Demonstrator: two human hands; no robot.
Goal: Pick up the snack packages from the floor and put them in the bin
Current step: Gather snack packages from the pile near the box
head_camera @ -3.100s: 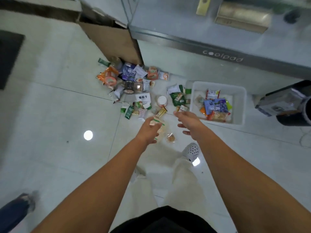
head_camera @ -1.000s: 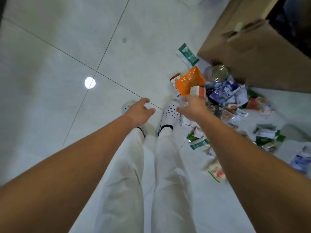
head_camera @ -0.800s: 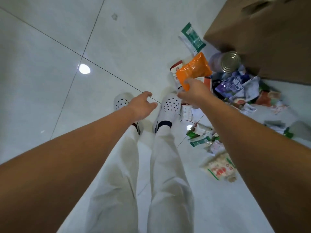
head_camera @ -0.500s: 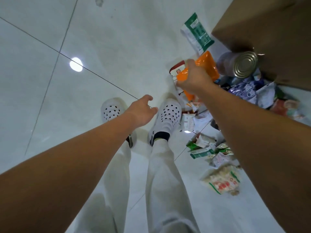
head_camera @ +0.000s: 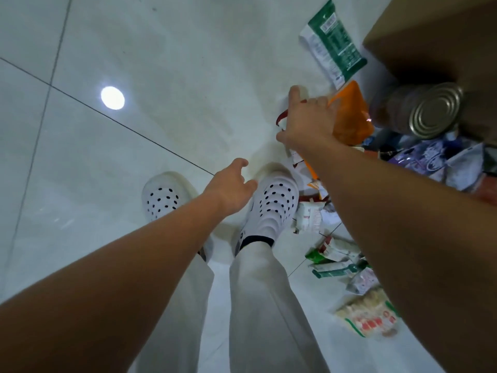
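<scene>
R hand (head_camera: 309,125) moved onto orange pkg (head_camera: 352,119); fingers (head_camera: 322,102) curl over top edge.

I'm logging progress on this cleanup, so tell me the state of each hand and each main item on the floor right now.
right hand: gripping the orange package
left hand: open, holding nothing
green package: lying flat on the floor, untouched
can: on its side beside the cardboard box
pale snack pack: lying on the floor
</scene>
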